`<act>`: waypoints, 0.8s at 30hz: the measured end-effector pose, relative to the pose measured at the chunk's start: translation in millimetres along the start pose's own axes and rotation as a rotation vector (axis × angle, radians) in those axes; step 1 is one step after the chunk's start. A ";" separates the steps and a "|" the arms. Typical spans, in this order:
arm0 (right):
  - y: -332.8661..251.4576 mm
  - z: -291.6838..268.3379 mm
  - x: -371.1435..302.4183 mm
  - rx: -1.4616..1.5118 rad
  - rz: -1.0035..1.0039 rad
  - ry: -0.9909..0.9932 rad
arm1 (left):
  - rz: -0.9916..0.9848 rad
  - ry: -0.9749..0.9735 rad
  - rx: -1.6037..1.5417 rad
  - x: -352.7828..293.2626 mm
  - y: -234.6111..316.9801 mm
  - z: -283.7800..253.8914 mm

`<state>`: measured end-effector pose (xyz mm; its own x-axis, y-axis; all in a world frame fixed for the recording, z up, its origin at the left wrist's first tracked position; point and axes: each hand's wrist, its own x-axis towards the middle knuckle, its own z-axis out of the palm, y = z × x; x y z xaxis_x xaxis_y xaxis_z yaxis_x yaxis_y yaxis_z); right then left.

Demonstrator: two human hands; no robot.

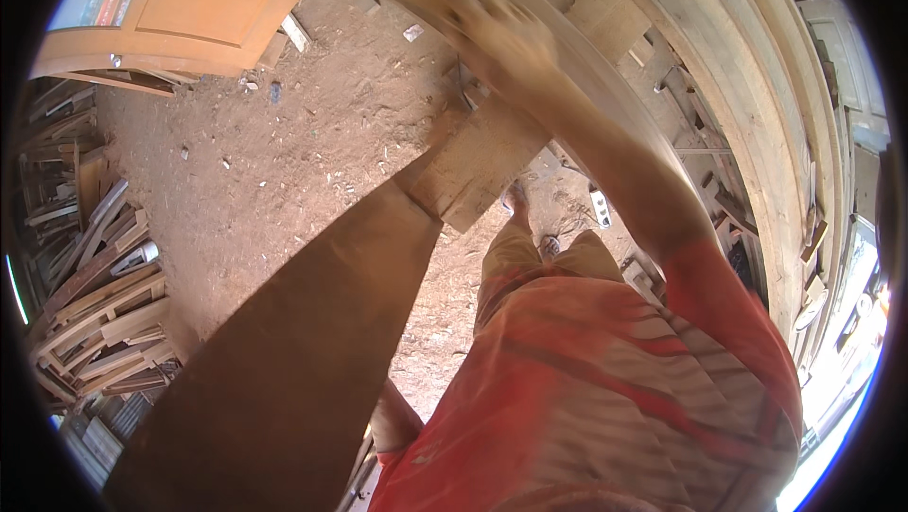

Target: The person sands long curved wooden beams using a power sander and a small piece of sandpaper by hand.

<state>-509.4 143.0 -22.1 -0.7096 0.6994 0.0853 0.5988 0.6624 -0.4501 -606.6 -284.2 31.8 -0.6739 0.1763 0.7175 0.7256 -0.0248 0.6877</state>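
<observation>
wide board [303, 332]: brown, face shaded, tilted; runs 7 o'clock up to ctr, looks widest at near end
pale pc [487, 157]: lt wood, flat, notched edge; ~1 o'clock of ctr, at board's far end, join unclear
long timber [582, 63]: lt brown, smooth; approx 11 to 2 o'clock

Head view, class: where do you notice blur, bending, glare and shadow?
Head view: the right hand looks blurred; the long planks at right bow with lens distortion; glare washes out the lower-right rim; light and shade stripe the red shirt.

Wood scraps [109, 318]; perhaps a door [203, 1].
</observation>
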 end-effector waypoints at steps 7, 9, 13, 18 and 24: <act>3.7 3.1 0.3 0.048 -0.070 -0.037 | 0.003 0.007 0.061 -12.3 9.6 -3.2; 32.4 -18.1 -86.3 0.010 0.015 -0.023 | 0.013 0.032 0.089 -18.1 12.2 -6.0; 68.9 -35.5 -157.3 -0.003 0.047 0.069 | 0.066 -0.010 0.113 -13.4 14.0 6.8; 10.7 2.2 -19.2 -0.045 0.063 -0.037 | 0.232 -0.047 0.286 2.6 18.3 18.7; 47.3 -11.0 -95.1 -0.033 0.064 0.118 | 0.369 -0.165 0.182 28.3 29.0 64.5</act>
<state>-409.5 110.7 -41.7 -0.6222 0.7657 0.1627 0.6545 0.6229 -0.4286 -595.7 -216.5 64.8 -0.3442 0.3437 0.8737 0.9362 0.0555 0.3470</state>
